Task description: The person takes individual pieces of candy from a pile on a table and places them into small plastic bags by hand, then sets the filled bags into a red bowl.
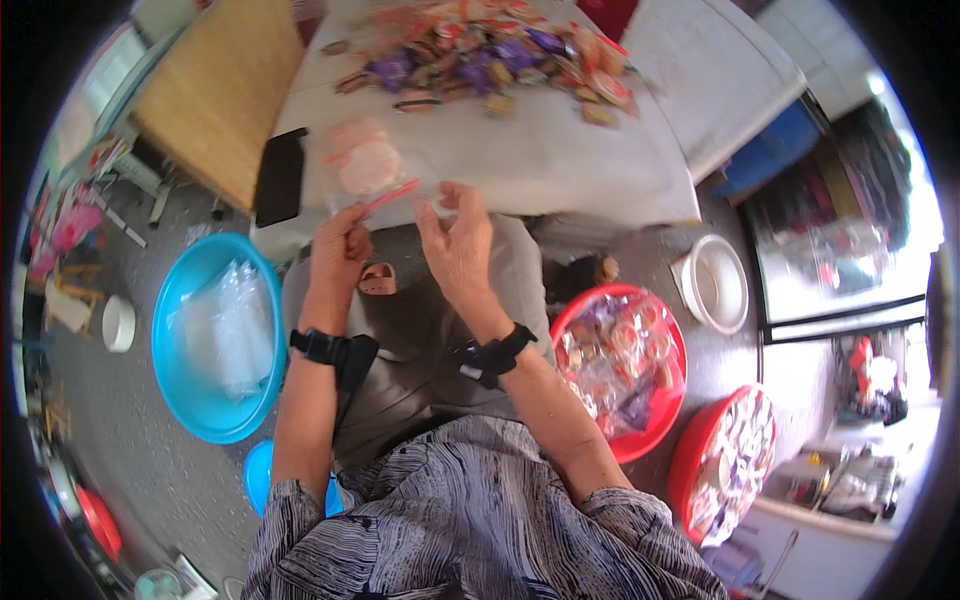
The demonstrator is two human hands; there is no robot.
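Observation:
A clear plastic bag with a red strip along its near edge lies by the front of the table. Something pale pink and round shows inside it. My left hand pinches the bag's near left corner, fingers curled in. Close to the other end of the strip, my right hand has its thumb and bent fingers apart, with nothing clearly held between them. Motion blur softens the bag's edge there. Both wrists wear black straps.
Colourful small packets are heaped at the table's far side. A dark flat phone-like slab lies left. On the floor stand a blue basin of clear bags, red basins of packets, and a white basin.

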